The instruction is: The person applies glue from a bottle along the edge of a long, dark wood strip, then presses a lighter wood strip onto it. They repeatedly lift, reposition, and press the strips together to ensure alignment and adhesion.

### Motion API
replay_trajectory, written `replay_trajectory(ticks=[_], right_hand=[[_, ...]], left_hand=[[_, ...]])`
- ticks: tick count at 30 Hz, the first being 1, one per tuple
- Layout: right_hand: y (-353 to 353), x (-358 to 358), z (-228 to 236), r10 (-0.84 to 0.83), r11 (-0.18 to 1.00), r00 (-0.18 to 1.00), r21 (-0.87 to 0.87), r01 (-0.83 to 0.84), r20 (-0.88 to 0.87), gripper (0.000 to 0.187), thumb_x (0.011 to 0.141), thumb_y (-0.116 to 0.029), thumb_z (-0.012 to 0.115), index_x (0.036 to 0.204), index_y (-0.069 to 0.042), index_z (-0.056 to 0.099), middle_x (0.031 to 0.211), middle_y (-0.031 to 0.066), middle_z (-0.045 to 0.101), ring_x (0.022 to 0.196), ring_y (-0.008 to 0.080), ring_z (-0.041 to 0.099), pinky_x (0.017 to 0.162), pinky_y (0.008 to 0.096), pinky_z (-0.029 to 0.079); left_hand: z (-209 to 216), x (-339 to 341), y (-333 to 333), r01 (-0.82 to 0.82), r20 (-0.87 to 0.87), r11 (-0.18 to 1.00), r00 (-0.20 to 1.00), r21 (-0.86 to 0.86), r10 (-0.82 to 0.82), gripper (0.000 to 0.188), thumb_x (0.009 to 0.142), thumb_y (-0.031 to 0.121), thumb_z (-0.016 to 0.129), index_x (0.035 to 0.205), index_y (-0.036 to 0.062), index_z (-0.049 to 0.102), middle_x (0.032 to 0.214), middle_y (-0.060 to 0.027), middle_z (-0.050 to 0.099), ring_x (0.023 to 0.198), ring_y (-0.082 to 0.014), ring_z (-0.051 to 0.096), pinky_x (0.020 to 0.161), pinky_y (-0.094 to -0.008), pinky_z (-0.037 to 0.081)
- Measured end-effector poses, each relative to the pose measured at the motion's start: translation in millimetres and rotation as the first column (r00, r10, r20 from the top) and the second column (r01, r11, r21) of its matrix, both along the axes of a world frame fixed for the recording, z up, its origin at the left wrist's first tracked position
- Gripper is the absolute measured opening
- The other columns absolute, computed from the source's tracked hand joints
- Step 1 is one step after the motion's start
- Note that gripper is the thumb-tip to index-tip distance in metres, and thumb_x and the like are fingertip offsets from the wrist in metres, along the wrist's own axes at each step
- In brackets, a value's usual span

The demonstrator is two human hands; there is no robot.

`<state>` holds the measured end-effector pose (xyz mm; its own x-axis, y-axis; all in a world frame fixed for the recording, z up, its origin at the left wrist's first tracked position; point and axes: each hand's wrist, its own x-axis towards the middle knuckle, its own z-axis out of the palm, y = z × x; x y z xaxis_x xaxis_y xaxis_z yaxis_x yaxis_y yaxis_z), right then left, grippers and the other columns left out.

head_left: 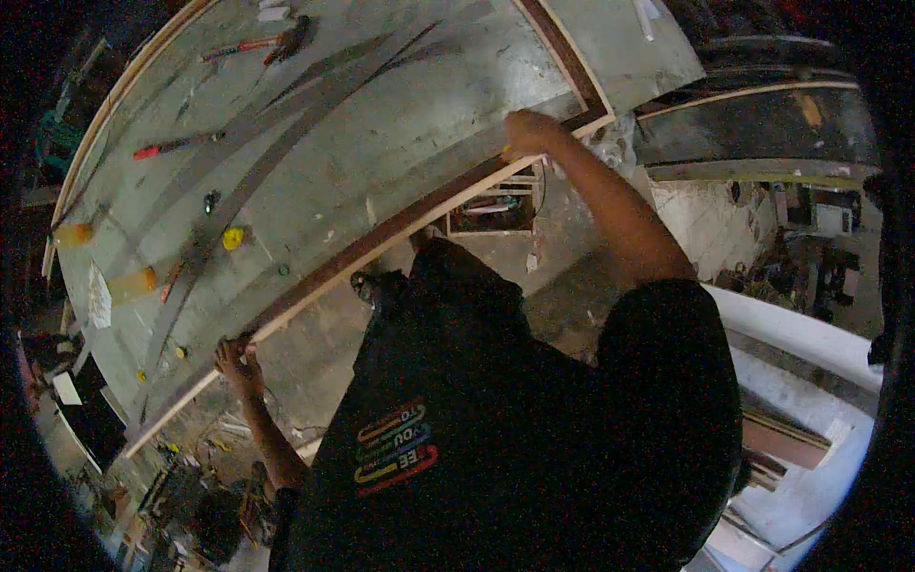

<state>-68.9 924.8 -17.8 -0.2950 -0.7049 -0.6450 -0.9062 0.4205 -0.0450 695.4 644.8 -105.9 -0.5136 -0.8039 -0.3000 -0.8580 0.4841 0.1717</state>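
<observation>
A dark brown wooden frame [381, 250] with a pale outer edge lies along the near side of a greyish-green worktable [324, 162]. Its corner and a second rail show at the upper right. Over the long rail, near that corner, my right hand [532, 132] is closed, knuckles up; a small yellowish spot shows by its fingers, too small to name. At the rail's lower left end, the fingers of my left hand [240, 372] curl at the edge. My body in a black shirt hides part of the floor below.
On the table lie a hammer [291, 40], a red-handled tool [176, 146], a yellow round object [233, 238] and an amber cylinder [132, 283]. Beneath the near edge stands a wooden crate [491, 212] with items inside. Dark boards [762, 129] are at the right.
</observation>
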Motion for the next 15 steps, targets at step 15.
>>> replay_trajectory(ticks=[15], right_hand=[[163.3,-172.8,8.1,-0.229,0.957,0.740,-0.286,0.052,-0.632,0.031,0.097,-0.031,0.058,0.103,-0.002,0.066,0.098,0.0188,0.070,0.084,0.0380,0.069,0.074,0.0484,0.056]], left_hand=[[46.6,-60.3,68.6,-0.266,-0.331,0.911,0.931,-0.316,0.157,0.051,0.097,0.032,0.066,0.140,0.0089,0.052,0.152,-0.0193,0.043,0.143,-0.0398,0.035,0.116,-0.0589,0.025]])
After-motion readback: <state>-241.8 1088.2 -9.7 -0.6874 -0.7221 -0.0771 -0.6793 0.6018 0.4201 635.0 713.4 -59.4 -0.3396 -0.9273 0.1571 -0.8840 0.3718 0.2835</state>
